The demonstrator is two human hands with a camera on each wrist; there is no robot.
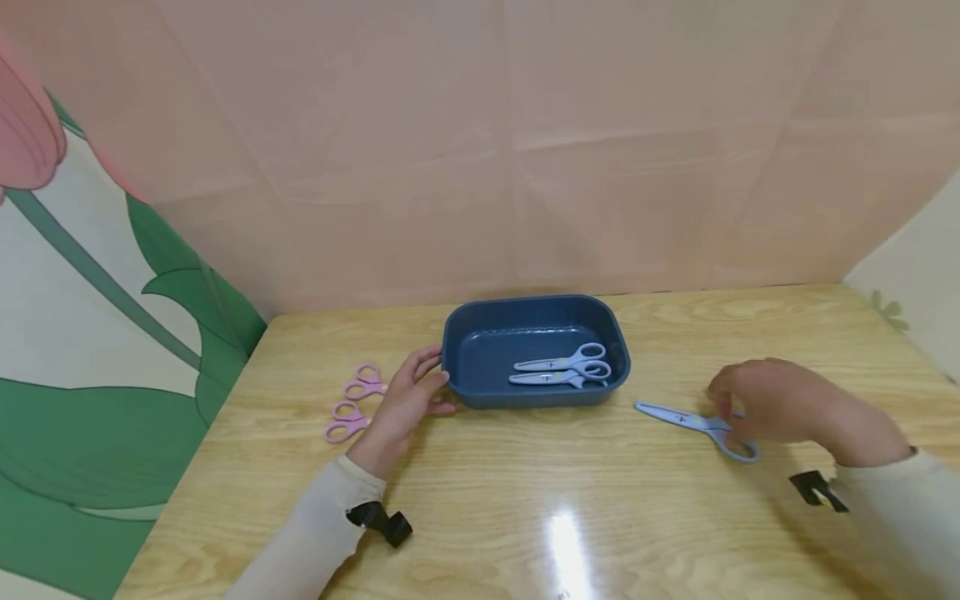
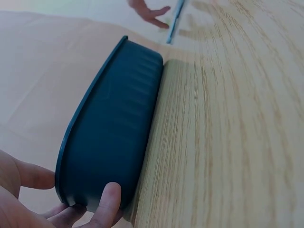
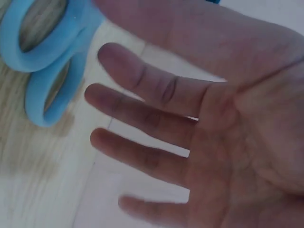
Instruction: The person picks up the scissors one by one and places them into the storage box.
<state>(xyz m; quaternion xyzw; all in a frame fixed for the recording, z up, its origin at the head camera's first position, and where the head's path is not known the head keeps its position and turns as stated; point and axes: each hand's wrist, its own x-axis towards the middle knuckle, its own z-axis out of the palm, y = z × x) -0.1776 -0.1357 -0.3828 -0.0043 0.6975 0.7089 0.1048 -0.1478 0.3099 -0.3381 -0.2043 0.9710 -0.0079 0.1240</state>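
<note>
My left hand point(image 1: 405, 404) holds the left end of a dark blue tray point(image 1: 540, 398), thumb at the rim and other fingers against the outer wall point(image 2: 109, 109). Two light blue scissors point(image 1: 562, 371) lie side by side in the tray's right half. To the right of the tray, another pair of light blue scissors point(image 1: 686, 418) is on the table, blades pointing left. Over its handles is my right hand point(image 1: 787, 404), partly covering them. In the right wrist view, that hand's fingers point(image 3: 152, 118) are spread, with the scissor loops point(image 3: 47, 85) beyond them.
Two pink-handled scissors point(image 1: 347, 421) lie left of the tray, their blades hidden behind my left hand. A wood-grain table point(image 1: 480, 483) carries everything. Pinkish sheeting point(image 1: 510, 167) rises behind its back edge, and a flower-patterned panel point(image 1: 90, 333) borders the left side.
</note>
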